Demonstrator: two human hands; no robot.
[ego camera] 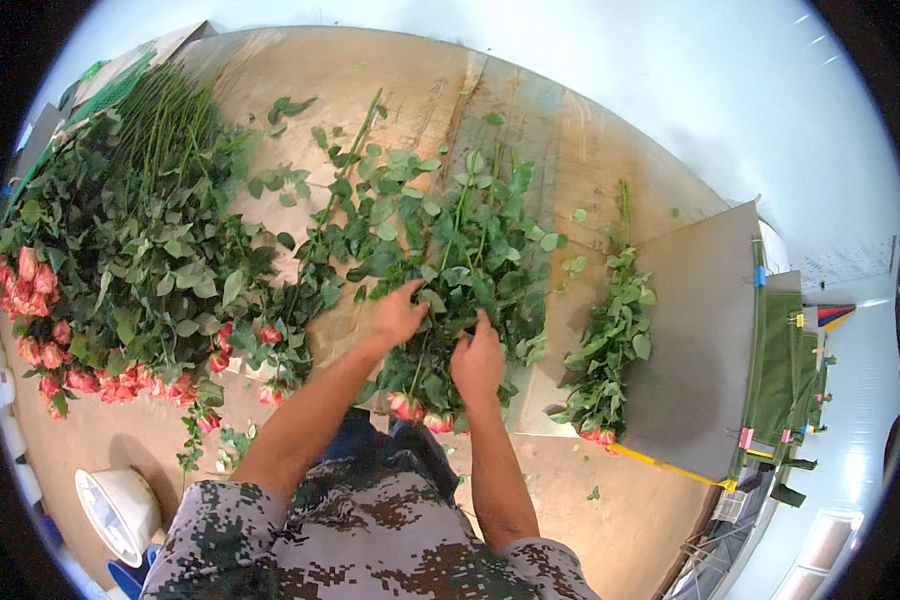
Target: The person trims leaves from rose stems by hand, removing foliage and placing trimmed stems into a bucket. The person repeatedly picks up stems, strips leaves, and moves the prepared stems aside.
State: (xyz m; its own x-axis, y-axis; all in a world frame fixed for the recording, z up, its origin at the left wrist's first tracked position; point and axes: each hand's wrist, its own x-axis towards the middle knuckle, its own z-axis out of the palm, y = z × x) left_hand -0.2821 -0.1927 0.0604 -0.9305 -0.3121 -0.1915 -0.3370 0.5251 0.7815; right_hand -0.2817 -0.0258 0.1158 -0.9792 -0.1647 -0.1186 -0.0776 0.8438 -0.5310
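Observation:
Several cut roses with pink-red blooms (406, 406) and leafy green stems (457, 217) lie before me, blooms towards my body. My left hand (402, 313) is at the left side of their leaves, fingers bent near a leaf; whether it pinches anything is unclear. On the same foliage, a little to the right, my right hand (480, 360) points its index finger away from me, the thumb close by. Both hands' fingertips partly meet the leaves, so their grip is hidden. A large heap of roses (172, 262) fills the left side. To the right lies a narrow rose bundle (615, 330).
Cardboard (330, 67) covers the worktable, with loose leaves scattered on it. A grey panel (697, 337) stands at the right, beside green fabric (784, 360) with coloured clips. Green netting (120, 82) edges the heap at far left. A white bucket (131, 517) stands on the floor.

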